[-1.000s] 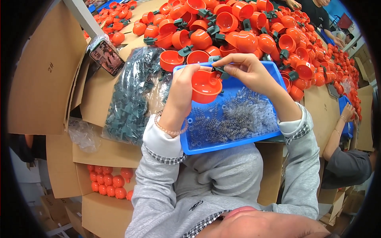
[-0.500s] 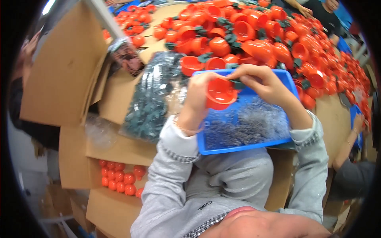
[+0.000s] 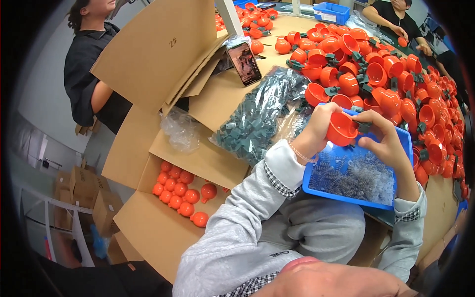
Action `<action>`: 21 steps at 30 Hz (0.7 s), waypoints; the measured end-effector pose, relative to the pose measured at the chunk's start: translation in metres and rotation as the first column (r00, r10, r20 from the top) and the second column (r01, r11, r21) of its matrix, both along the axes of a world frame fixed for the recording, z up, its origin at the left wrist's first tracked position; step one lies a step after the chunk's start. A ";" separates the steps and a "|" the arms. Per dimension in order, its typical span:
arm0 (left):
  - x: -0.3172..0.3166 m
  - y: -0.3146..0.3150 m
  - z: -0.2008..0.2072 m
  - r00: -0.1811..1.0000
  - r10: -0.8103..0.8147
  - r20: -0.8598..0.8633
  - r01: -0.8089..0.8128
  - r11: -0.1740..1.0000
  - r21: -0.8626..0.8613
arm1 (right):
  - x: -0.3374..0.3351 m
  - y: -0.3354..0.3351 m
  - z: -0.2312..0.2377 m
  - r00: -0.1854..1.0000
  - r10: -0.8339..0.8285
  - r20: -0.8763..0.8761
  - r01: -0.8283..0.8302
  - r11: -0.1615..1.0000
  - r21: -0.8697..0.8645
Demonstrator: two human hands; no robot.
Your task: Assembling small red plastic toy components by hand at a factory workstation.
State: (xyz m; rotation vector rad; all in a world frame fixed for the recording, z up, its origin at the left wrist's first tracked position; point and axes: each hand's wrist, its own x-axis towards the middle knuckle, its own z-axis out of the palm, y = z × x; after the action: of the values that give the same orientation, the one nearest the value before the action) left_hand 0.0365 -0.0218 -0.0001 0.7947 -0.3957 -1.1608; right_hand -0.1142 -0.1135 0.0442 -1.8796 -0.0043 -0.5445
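My left hand (image 3: 316,127) grips an orange-red plastic cup (image 3: 341,129) by its far left side, the hollow facing up toward me. A dark green plastic clip (image 3: 364,127) sits at the cup's right edge. Around that clip my right hand (image 3: 388,141) curls, index finger above and thumb below. Both hands are over a blue tray (image 3: 408,148), which rests at my lap. Inside it lie a heap of small metal springs (image 3: 329,171) and small clear pieces (image 3: 371,180). The inner join of clip and cup is partly hidden by my fingers.
Beyond the tray spreads a large pile of orange-red cups (image 3: 391,101) with green clips. To its left are a clear bag of green parts (image 3: 257,119) and a propped phone (image 3: 244,64). An open carton (image 3: 143,218) holds cups in rows. Other people stand or sit around.
The view has swung left, so everything sits further right and more of the carton and a standing person show. My right thumb and index finger have opened wider around the clip.
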 end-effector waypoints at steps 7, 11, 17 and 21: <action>0.002 -0.004 -0.005 0.979 0.018 0.204 0.006 0.993 -0.117 | -0.004 -0.019 -0.006 0.994 -0.105 -0.018 0.100 0.980 -0.174; -0.020 0.005 0.012 0.545 0.397 0.739 -0.168 0.915 -0.368 | -0.005 -0.024 -0.009 0.984 -0.136 -0.113 0.133 0.991 -0.032; -0.006 0.008 0.007 0.826 0.068 0.560 -0.058 0.998 -0.036 | -0.005 -0.003 -0.003 0.975 -0.202 0.087 0.218 0.825 -0.522; -0.012 0.006 0.014 0.833 0.107 0.543 -0.097 0.994 -0.048 | -0.010 -0.015 -0.004 0.981 -0.171 0.092 0.194 0.839 -0.508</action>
State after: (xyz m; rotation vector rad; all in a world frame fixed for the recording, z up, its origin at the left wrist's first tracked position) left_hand 0.0245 -0.0153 0.0135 1.1181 -0.8268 -0.8107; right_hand -0.1238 -0.1287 0.0407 -2.4103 0.0011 -0.7731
